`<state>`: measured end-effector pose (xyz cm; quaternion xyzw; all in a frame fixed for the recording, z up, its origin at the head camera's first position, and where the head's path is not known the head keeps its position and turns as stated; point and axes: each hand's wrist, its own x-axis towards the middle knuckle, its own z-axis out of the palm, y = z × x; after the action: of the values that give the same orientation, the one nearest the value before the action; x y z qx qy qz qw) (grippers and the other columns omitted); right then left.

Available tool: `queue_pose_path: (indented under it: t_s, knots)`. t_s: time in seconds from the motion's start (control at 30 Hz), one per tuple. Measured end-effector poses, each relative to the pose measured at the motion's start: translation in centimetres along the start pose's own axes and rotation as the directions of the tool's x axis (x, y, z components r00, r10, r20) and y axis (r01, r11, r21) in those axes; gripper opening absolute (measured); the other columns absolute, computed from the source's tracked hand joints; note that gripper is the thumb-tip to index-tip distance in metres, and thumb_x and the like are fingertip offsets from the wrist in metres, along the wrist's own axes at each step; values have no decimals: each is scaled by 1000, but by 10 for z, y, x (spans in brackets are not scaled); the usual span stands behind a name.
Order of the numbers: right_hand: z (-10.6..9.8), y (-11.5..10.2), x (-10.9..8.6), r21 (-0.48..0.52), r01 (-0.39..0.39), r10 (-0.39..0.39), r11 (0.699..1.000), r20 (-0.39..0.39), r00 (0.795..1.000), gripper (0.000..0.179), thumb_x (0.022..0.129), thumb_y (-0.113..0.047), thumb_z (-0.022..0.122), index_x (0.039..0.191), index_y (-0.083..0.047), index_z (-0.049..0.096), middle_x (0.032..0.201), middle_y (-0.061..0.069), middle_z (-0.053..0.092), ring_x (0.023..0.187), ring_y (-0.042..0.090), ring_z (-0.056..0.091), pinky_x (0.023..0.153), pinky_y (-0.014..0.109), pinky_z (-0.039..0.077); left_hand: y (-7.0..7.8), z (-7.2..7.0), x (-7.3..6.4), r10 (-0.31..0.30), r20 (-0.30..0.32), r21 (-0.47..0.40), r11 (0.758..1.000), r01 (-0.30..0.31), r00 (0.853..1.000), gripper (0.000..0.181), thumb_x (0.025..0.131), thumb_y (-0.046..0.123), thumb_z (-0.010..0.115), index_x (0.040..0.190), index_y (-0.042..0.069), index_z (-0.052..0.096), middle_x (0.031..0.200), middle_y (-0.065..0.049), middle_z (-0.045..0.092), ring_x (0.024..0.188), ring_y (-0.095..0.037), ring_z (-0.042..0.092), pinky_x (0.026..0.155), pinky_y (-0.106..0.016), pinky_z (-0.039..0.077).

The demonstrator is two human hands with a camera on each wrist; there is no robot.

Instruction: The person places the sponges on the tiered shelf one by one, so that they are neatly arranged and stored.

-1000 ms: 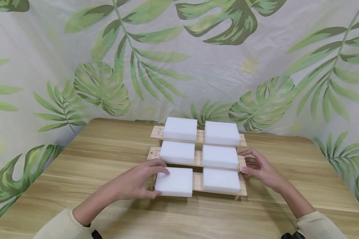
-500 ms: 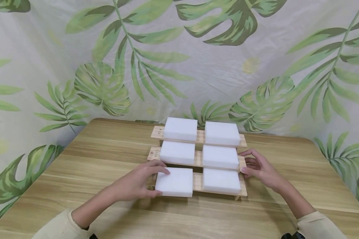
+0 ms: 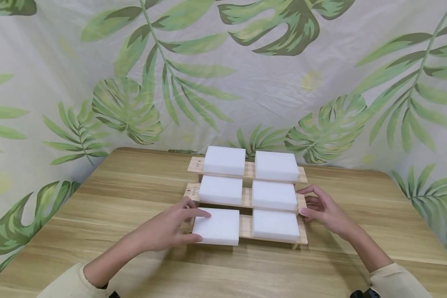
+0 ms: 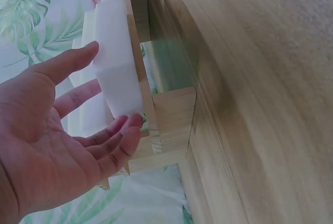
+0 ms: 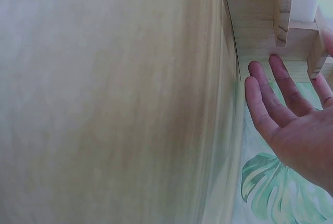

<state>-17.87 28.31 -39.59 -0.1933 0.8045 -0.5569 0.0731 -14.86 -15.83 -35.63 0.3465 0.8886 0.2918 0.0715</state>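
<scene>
A three-tier wooden step stand (image 3: 247, 227) bears several white foam blocks, two to a tier. My left hand (image 3: 171, 225) holds the front-left foam block (image 3: 217, 227) at its left end, the index finger over its top and the thumb at its front edge. In the left wrist view, the thumb and index finger lie either side of this block (image 4: 118, 52), with the other fingers bent near its end. At the stand's right end, my right hand (image 3: 325, 211) grips the middle tier between thumb and index finger. Its other fingers extend beside the stand in the right wrist view.
The stand rests on a wood-grain table (image 3: 134, 198), toward its back edge. Behind hangs a pale cloth (image 3: 268, 91) with a green leaf print. The front-right foam block (image 3: 275, 224) and the upper blocks sit close by.
My left hand has shifted slightly, and the front-left foam block has moved a touch left and back with it. The right hand and the stand have stayed put.
</scene>
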Motion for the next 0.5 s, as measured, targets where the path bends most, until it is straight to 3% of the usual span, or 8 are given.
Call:
queue_pose_path:
  t_s: [0.17,0.37,0.5]
  knots:
    - [0,0,0,-2,0,0,1000,0,1000,43,99,-2,65,135,9,43,125,30,57,101,12,66,78,39,61,-4,-1,3,-6,-4,-83,997,5,1000,47,88,25,85,127,7,67,96,1,55,88,-14,54,75,-28,48]
    - [0,0,0,-2,0,1,1000,4,1000,43,100,-2,65,135,9,42,124,29,58,99,13,67,78,38,61,-11,0,6,-12,0,-196,981,12,1000,48,84,17,87,124,4,64,85,2,58,82,-13,57,74,-30,53]
    - [0,0,0,-2,0,0,1000,6,1000,43,100,-2,65,135,9,42,122,28,59,99,14,67,78,39,61,-13,0,7,-19,3,-222,975,19,1000,49,84,17,87,125,4,64,81,4,59,78,-11,58,71,-30,54]
